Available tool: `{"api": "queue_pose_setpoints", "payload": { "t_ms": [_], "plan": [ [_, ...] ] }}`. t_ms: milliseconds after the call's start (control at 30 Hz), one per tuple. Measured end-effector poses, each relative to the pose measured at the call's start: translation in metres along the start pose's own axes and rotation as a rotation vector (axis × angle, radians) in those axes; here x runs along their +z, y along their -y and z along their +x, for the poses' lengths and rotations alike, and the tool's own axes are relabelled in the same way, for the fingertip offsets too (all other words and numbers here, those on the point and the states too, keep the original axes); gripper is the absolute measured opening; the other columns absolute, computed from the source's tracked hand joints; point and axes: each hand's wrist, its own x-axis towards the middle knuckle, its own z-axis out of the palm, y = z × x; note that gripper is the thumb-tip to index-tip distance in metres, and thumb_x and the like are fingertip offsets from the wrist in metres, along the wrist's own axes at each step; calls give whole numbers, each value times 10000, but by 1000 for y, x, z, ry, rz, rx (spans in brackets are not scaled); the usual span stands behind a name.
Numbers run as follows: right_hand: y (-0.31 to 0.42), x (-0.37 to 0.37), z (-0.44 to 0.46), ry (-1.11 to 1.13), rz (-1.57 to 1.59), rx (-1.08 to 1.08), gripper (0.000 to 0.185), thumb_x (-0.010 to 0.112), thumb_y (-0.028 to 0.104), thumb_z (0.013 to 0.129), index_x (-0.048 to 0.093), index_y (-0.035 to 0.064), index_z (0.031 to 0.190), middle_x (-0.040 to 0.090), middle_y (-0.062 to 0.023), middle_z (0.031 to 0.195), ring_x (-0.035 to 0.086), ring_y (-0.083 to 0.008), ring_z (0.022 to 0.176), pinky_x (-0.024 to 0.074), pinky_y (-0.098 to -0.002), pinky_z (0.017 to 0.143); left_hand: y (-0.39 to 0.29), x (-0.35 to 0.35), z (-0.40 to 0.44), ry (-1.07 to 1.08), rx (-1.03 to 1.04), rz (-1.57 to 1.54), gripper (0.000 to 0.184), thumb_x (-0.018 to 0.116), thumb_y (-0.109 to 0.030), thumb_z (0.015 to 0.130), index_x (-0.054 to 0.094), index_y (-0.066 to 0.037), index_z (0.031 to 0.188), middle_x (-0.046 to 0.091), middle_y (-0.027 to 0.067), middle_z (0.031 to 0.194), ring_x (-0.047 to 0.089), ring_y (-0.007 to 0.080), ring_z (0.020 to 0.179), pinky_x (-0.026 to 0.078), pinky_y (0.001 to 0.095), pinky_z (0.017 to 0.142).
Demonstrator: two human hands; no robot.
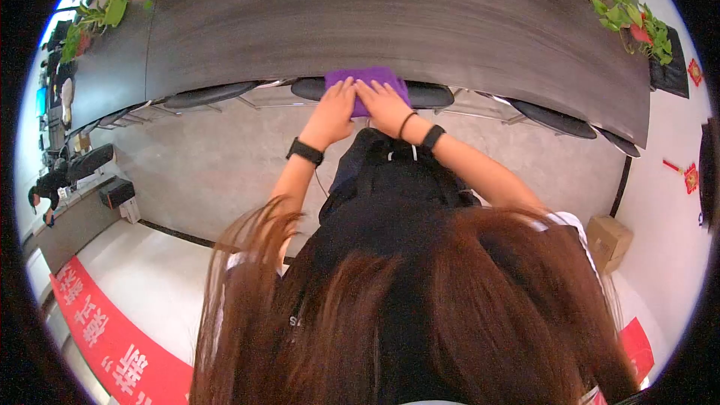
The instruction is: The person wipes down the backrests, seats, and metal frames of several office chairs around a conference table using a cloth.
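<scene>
A purple cloth [384, 75] lies at the near edge of the dark table [375, 15], overlapping in view the seat of a black chair [433, 96]. My left hand [335, 111] lies on the cloth's left part, fingers stretched forward. Close beside it, my right hand [385, 109] rests flat on the middle of the cloth, its fingers pointing away from me. The fingertips of both hands nearly meet. Each wrist wears a black band. What lies under my palms is hidden.
Black chairs [210, 95] line the table's near side. Potted plants [615, 0] stand at the far corners. A cardboard box [607, 242] is on the floor at right, a red banner [112, 337] at lower left. Another person [51, 187] is at the far left.
</scene>
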Motion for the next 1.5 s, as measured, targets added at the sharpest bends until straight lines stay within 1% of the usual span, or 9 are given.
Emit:
{"api": "queue_pose_setpoints", "payload": {
  "t_ms": [267, 400, 433, 567, 700, 933, 1067, 1233, 1500],
  "plan": [
    [-62, -20, -94, -82, -205, 133, 701, 581, 158, 803, 302, 10, 1429, 340, -151, 1488, 356, -368, 1339, 259, -494, 1118, -90, 63, 57, -82, 39, -11, 828, 745, -213, 668, 355, 73, 1340, 394, 241, 1405, 375, 394, 1306, 256, 462, 1130],
    [-67, -18, -100, -127, -224, 149, 730, 599, 152, 784, 295, 10, 1433, 356, -138, 1476, 325, -357, 1359, 258, -483, 1120, -99, 85, 65, -195, 18, 252, 601, 586, -126, 779, 406, 64, 1320, 453, 215, 1368, 414, 360, 1282, 279, 456, 1111],
    [-65, -18, -99, -113, -253, 143, 754, 625, 222, 792, 291, 1, 1431, 356, -160, 1467, 306, -374, 1365, 247, -496, 1121, -95, 84, 64, -155, 38, 238, 534, 513, -81, 801, 426, 65, 1307, 474, 207, 1355, 425, 349, 1276, 293, 441, 1105],
    [-48, -33, -88, 15, -134, 206, 871, 652, 467, 800, 290, -21, 1424, 322, -204, 1479, 293, -420, 1358, 221, -533, 1116, -83, 69, 56, -100, 102, 191, 619, 605, -128, 785, 391, 58, 1335, 441, 194, 1393, 425, 329, 1284, 301, 418, 1108],
    [-43, -27, -62, 57, -8, 182, 864, 608, 524, 837, 296, -33, 1420, 361, -233, 1450, 335, -412, 1334, 255, -506, 1108, -50, 65, 42, -110, 128, 157, 644, 614, -124, 781, 376, 46, 1355, 421, 183, 1418, 411, 320, 1305, 294, 411, 1117],
    [-24, 3, 5, -13, 40, -52, 862, 753, 371, 740, 346, -24, 1390, 432, -233, 1392, 421, -373, 1285, 333, -443, 1077, 24, 33, -4, -158, 159, 220, 620, 554, -49, 771, 376, 46, 1358, 421, 196, 1413, 410, 334, 1305, 291, 424, 1120],
    [-11, 20, 42, 60, -84, 126, 826, 809, 262, 670, 405, 52, 1359, 486, -170, 1354, 500, -348, 1210, 443, -437, 968, 41, 19, -8, -152, 212, 32, 679, 625, -53, 691, 394, 49, 1321, 453, 222, 1350, 426, 368, 1265, 314, 435, 1103],
    [-6, 33, 37, -178, -89, 153, 524, 675, 87, 728, 521, 68, 1228, 609, -155, 1168, 581, -322, 1093, 482, -441, 880, 51, 34, 11, -121, 167, -32, 555, 679, -95, 650, 489, 41, 1153, 581, 227, 1115, 534, 396, 1085, 432, 447, 949],
    [0, 41, 39, -253, -152, 262, 361, 618, 37, 724, 571, 51, 1082, 645, -164, 1064, 607, -348, 1012, 492, -441, 844, 54, 47, 24, -114, 116, 46, 367, 657, -64, 652, 541, 4, 994, 621, 198, 983, 582, 380, 982, 468, 450, 849]
  ]
}}
